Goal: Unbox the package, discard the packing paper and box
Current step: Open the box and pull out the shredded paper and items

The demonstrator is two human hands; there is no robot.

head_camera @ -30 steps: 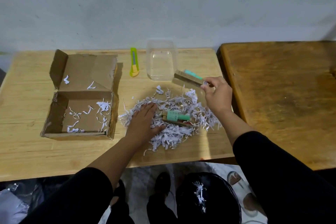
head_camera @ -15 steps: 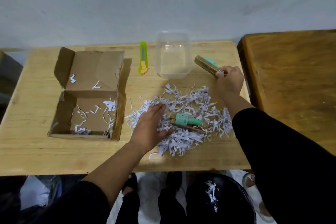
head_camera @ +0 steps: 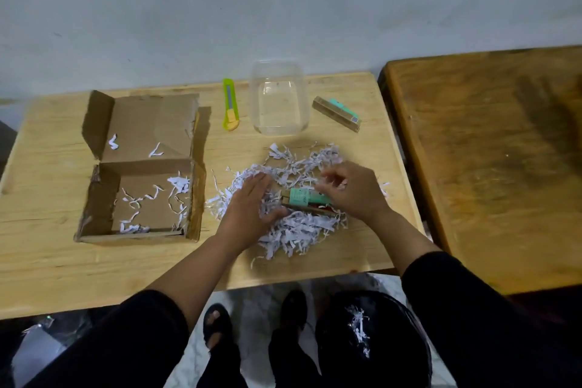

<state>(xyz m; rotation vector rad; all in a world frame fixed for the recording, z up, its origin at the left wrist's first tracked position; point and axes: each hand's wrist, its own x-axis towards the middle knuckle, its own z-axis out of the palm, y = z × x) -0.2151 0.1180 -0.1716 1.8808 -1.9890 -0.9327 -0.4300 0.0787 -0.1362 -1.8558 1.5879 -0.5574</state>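
An open cardboard box [head_camera: 104,198] with a few white shreds inside sits at the table's left. A heap of shredded white packing paper [head_camera: 296,227] lies in the middle. My left hand [head_camera: 248,211] rests flat on the heap's left side, fingers apart. My right hand [head_camera: 349,192] hovers over a green-and-brown item [head_camera: 304,197] lying in the shreds, fingers spread and touching its right end. A second brown-and-green item [head_camera: 337,113] lies on the table right of the clear container.
A clear plastic container [head_camera: 278,99] stands at the back, a yellow-green utility knife [head_camera: 230,104] to its left. A darker wooden table [head_camera: 491,151] adjoins on the right. A black bin bag [head_camera: 371,337] with shreds is on the floor below.
My right hand has let go of the brown-and-green item beside the clear container and come back down to the item in the shreds. My left hand stayed on the paper.
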